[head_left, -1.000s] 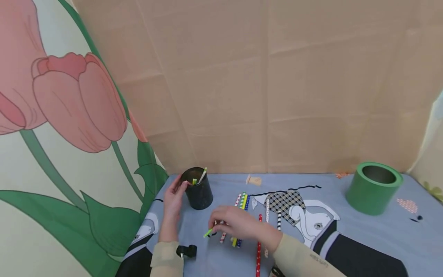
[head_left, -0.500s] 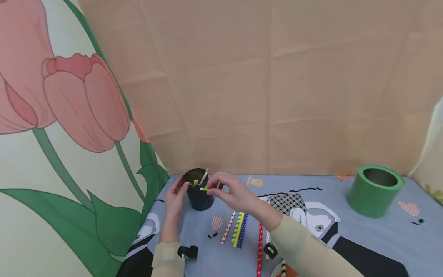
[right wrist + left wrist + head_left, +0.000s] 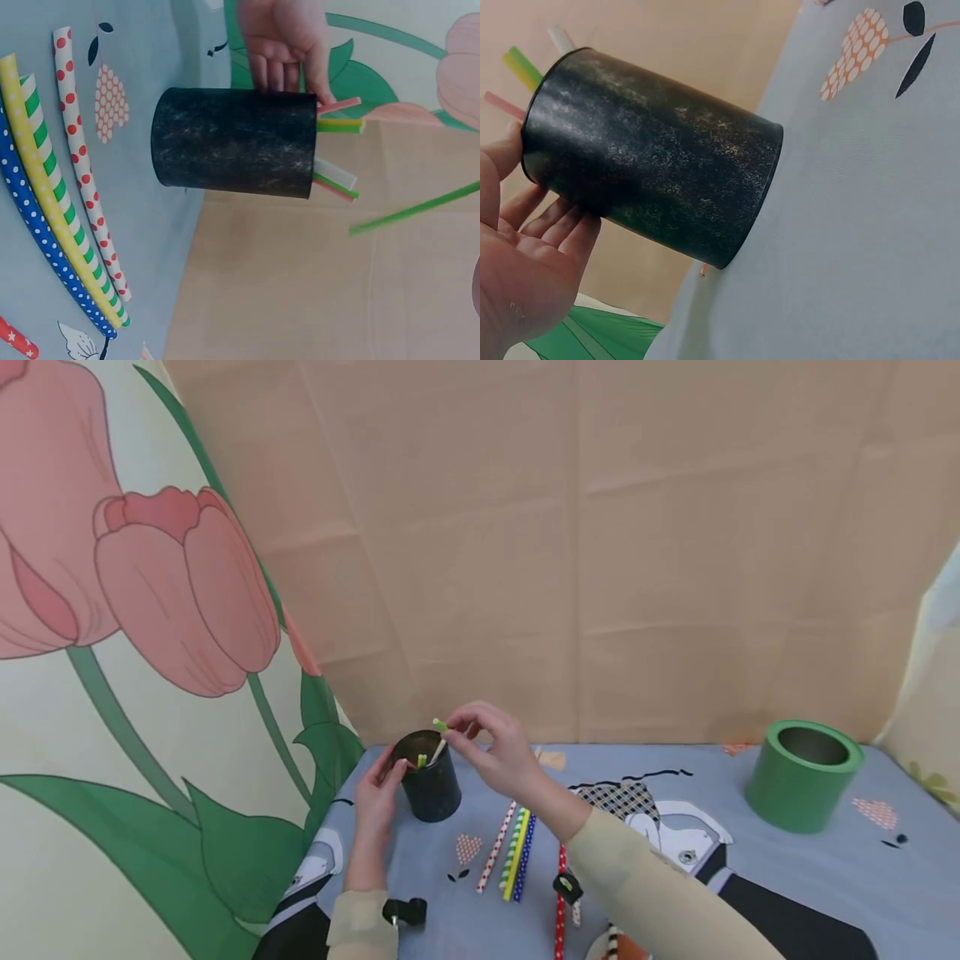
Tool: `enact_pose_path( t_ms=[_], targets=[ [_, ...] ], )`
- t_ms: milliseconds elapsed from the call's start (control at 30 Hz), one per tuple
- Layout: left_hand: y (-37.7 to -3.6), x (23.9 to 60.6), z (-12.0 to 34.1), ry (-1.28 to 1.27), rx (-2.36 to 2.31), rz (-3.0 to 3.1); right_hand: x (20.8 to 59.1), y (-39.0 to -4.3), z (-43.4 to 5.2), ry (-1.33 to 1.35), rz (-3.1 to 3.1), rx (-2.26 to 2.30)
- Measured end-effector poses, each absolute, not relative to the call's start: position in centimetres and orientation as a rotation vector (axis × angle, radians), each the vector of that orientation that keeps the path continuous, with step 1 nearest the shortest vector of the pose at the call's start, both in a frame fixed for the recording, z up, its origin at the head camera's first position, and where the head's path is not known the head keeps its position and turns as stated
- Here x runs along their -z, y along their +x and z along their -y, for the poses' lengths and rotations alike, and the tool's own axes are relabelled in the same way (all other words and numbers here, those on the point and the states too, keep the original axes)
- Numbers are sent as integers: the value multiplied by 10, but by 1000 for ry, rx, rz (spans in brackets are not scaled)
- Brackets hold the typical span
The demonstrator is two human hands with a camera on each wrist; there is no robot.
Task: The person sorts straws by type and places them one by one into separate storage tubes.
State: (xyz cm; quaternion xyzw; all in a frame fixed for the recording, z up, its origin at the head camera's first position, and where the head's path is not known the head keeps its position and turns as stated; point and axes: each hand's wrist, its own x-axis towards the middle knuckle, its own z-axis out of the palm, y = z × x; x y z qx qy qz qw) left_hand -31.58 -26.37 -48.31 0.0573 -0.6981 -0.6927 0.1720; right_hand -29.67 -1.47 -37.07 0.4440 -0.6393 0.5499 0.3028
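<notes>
My left hand (image 3: 377,802) holds a black cylindrical cup (image 3: 432,792) at its left side, thumb at the rim and fingers against the wall, as the left wrist view shows. The cup stands upright on the cloth. Several thin straws (image 3: 341,126) stick out of its mouth, in pink, yellow, green and white. Above the cup's right rim, my right hand (image 3: 491,750) pinches a thin green straw (image 3: 412,210) between thumb and fingers. In the right wrist view this straw is apart from the cup's mouth. Its full length is not visible in the head view.
Patterned paper straws lie on the blue printed cloth: red-dotted white (image 3: 81,157), green-striped (image 3: 64,180), yellow (image 3: 45,157) and blue-dotted (image 3: 45,232). A red straw (image 3: 560,918) lies nearer. A green cylindrical container (image 3: 798,789) stands at right. A brown sheet (image 3: 480,568) hangs behind.
My right hand has risen from above the cloth, moving up and away to the cup's rim with the green straw. My left hand stays on the cup.
</notes>
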Motion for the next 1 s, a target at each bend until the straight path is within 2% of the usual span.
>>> enact_pose_path(
  t_ms=[267,767,1000],
  targets=[
    [-317,485,266,217,1942,1987,376,-301,22,1093,1658,-1466],
    [-318,485,266,166,1951,1987,389,-301,27,848,1744,-1608],
    [-317,484,265,157,1967,1997,387,-301,33,814,1701,-1641]
  ],
)
